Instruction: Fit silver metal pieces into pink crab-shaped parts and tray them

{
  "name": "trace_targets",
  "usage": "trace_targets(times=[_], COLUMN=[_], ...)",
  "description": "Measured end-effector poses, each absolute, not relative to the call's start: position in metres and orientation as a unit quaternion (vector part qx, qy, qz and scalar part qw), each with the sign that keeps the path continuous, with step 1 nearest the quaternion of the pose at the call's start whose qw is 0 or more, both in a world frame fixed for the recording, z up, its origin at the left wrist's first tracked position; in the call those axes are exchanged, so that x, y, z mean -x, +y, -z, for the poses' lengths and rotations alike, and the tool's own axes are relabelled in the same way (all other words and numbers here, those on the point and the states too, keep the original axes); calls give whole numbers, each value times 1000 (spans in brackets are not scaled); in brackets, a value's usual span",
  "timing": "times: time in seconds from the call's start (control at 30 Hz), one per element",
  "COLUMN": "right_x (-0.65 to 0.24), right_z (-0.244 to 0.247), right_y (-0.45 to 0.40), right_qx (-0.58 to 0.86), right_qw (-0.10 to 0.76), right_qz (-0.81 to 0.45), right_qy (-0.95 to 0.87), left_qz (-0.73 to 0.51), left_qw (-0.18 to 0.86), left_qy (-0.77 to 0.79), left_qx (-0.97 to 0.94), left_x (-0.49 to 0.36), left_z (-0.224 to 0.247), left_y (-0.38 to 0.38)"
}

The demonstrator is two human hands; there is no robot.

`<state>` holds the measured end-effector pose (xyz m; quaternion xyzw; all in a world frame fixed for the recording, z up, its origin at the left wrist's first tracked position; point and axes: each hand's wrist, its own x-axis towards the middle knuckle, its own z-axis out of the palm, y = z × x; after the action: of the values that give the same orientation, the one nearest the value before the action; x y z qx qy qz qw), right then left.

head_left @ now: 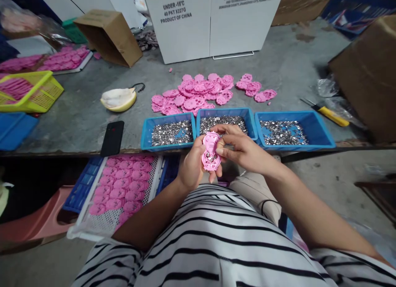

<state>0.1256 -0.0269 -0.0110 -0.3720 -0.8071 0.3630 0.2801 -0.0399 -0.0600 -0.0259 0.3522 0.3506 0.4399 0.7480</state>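
Mid-job, I'd say. Left hand (192, 164) grasps an oval, scallop-edged pink plastic piece (210, 143) from its L side; right hand (241, 147) has thumb & fingers gripping its upper R edge. Can't tell if a small part's pinched there too. Done so far: a few shiny silver metal parts (211, 157) sit in its lower half; upper half shows none, tho whether any belong there = unclear. Just beyond the fingers, 3 rectangular blue plastic bins (317, 132) on the grey worktop (309, 72), all w/ plenty of small silver metal bits (171, 132). Past those, a loose heap of flat pink plastic pieces (198, 88), prob. work left. Below & L of the fingers, a white perforated plastic tray (99, 223) w/ pink pieces in neat rows (119, 183); prob. finished, but detail's too small to confirm.
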Motion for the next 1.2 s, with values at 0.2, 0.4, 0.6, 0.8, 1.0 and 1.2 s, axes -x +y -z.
trace_targets(times=[0.2,0.4,0.6,0.8,1.0,1.2], right_x=[-126,-127,-126,-124,-119,-121], right_z=[12,12,17,19,26,26], right_y=[-25,-25,-24,-25,-32,-37], right_qx=[364,357,357,367,389,413], right_qw=[267,262,258,277,329,358], right_qz=[-372,-392,-392,-377,-436,-479], right_qy=[-811,-806,-808,-804,-741,-687], left_qz=[-424,-418,-412,-419,-421,-414], left_qw=[761,762,759,759,743,751], left_qy=[350,353,359,352,374,372], left_qx=[-343,-346,-353,-354,-363,-355], left_x=[41,42,41,40,39,43], left_z=[24,24,25,28,32,31], left_y=[-62,-62,-62,-63,-65,-63])
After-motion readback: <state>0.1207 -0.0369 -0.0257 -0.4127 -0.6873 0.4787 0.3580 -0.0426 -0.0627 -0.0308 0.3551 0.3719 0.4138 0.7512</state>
